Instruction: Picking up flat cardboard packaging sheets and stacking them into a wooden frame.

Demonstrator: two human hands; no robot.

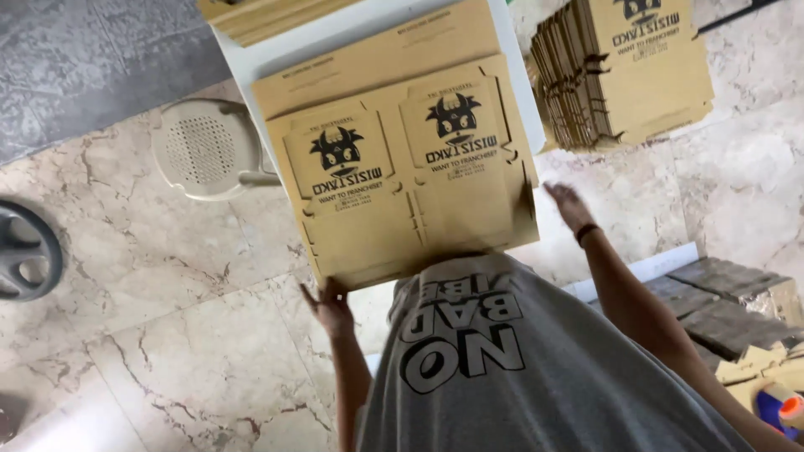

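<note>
A stack of flat brown cardboard box blanks (402,184) with black printed figures lies on a white table (276,50) in front of me. My left hand (328,303) grips the near left corner of the stack from below. At the stack's right edge my right hand (569,205) is open, fingers spread, touching or just beside the cardboard; a dark band sits on that wrist. My grey printed shirt (502,360) hides the near edge of the stack.
A second pile of the same blanks (628,71) stands on the marble floor at upper right. A beige plastic stool (205,146) is left of the table, a dark wheel-like object (25,251) at far left, and cardboard scraps with tape (775,393) at lower right.
</note>
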